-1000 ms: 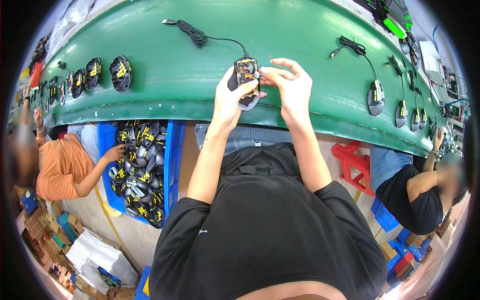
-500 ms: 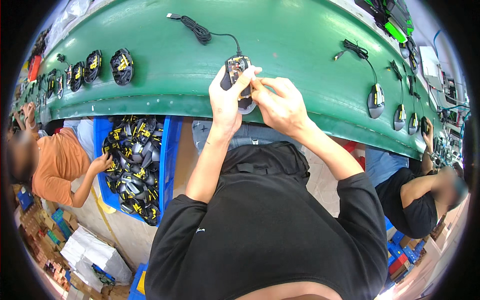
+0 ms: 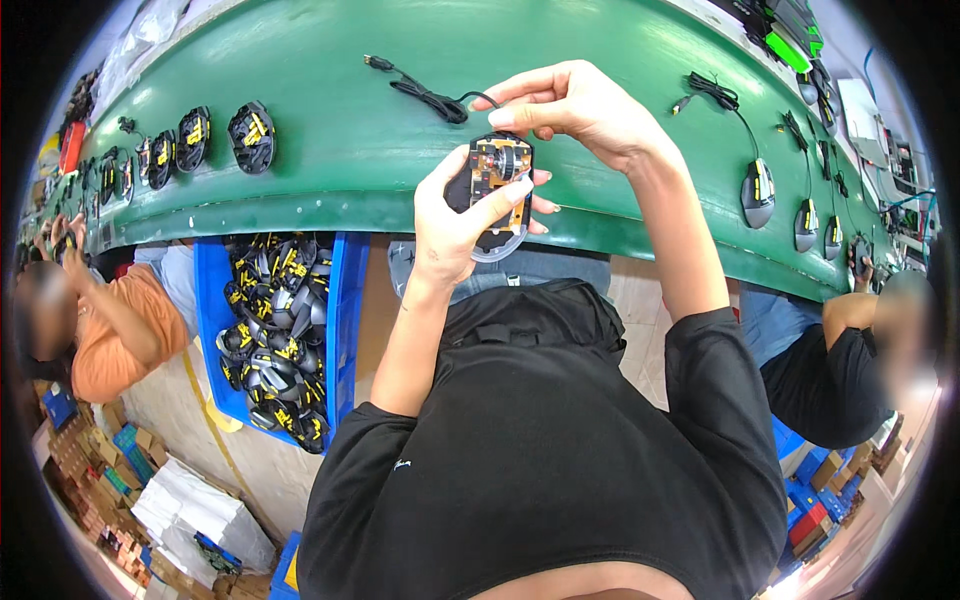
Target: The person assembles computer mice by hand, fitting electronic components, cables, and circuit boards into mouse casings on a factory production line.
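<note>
Open mouse: held in the left hand over the tabletop's near edge, circuit board upward, likely for easy view.
Left fingers: grasping the mouse, thumb across the board, seemingly steadying it.
Right hand: fingers curled at the cable's mouse end; whether they pinch it, I cannot tell.
Cable: bundled beyond the mouse, probably keeping slack clear.

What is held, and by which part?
Left hand: opened mouse, around its sides. Right hand: at the cable near the mouse; grip unclear.
</note>
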`<action>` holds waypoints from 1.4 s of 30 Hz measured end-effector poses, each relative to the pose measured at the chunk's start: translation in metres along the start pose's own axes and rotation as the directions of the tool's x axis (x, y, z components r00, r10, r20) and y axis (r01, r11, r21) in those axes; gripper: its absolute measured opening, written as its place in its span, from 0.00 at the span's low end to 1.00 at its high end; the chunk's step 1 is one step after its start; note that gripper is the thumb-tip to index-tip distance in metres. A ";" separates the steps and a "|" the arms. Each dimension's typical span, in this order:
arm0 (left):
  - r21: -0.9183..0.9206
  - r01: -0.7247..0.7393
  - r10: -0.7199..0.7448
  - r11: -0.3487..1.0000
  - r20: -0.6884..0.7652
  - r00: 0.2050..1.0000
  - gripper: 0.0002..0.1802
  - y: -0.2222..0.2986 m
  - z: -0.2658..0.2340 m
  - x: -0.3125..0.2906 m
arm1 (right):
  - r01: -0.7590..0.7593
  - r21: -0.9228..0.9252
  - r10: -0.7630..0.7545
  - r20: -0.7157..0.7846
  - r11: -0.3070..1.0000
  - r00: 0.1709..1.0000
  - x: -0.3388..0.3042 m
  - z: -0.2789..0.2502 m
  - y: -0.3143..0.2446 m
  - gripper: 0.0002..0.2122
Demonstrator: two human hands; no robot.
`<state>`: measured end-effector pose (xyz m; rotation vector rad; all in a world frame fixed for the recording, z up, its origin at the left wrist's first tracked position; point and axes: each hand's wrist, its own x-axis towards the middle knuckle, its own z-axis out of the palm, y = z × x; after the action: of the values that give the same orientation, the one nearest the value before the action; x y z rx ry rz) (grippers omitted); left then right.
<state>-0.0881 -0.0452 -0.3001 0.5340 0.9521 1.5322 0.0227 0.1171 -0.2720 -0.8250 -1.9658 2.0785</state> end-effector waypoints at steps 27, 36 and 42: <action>0.059 0.030 -0.027 0.998 -0.059 0.998 0.15 0.011 0.012 -0.013 | 0.160 -0.016 -0.161 -0.040 0.987 0.986 -0.020 0.009 0.005 0.04; -0.052 0.114 -0.117 0.992 -0.044 0.992 0.19 -0.002 -0.026 -0.004 | 0.090 -0.164 -0.110 -0.120 0.982 0.987 0.005 0.011 0.014 0.11; -0.123 0.096 -0.118 0.988 -0.178 0.977 0.18 -0.025 -0.044 -0.004 | 0.252 -0.842 -0.646 -0.143 0.478 0.750 0.088 0.078 -0.024 0.15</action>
<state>-0.1076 -0.0616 -0.3443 0.2576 1.0109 1.5467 -0.0950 0.0939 -0.2749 -0.6540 -2.4136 0.5523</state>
